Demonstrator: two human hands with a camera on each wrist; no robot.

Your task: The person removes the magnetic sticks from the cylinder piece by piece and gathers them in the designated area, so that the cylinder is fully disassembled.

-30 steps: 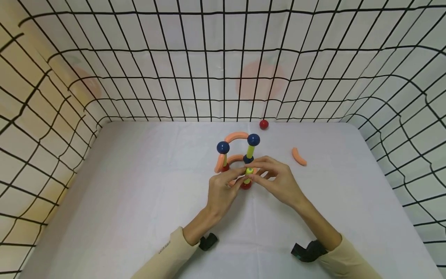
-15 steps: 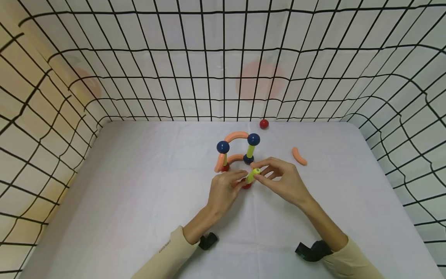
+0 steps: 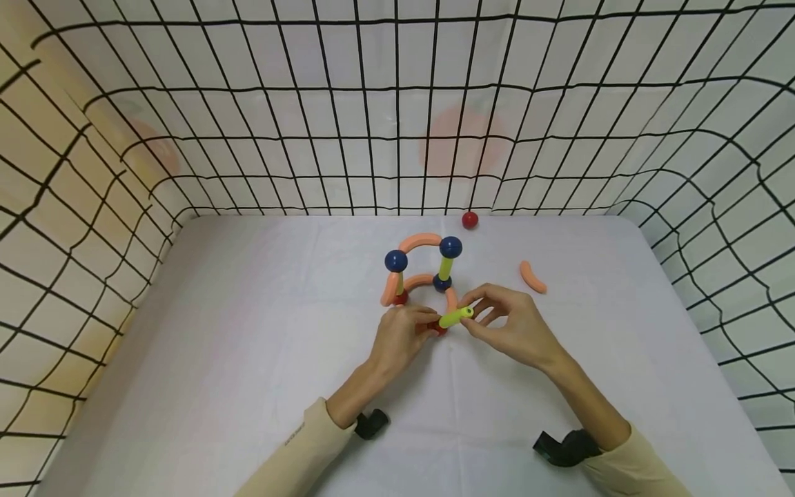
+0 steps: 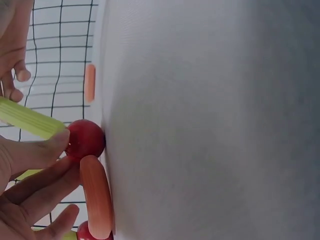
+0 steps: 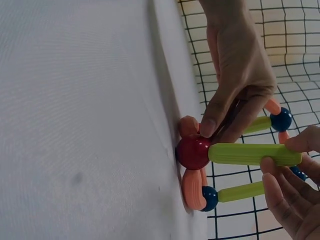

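A yellow-green magnetic rod leans to the right from a red ball at the near corner of a stick-and-ball frame. My left hand grips that ball, thumb and fingers around it where the rod joins. With thumb and fingers my right hand pinches the rod's free upper end. Curved orange rods, such as the upper one, link the frame's balls. Two navy balls, one left and one right, top the upright green rods behind. My left fingers hide part of the base.
A loose curved orange rod lies right of the frame. Farther back, a loose red ball sits by the black wire grid. The grid also rises along both sides of the white table.
The green rod has tipped from nearly upright to a rightward slant. My right hand has shifted slightly right with its top end, while my left hand stays almost in place.
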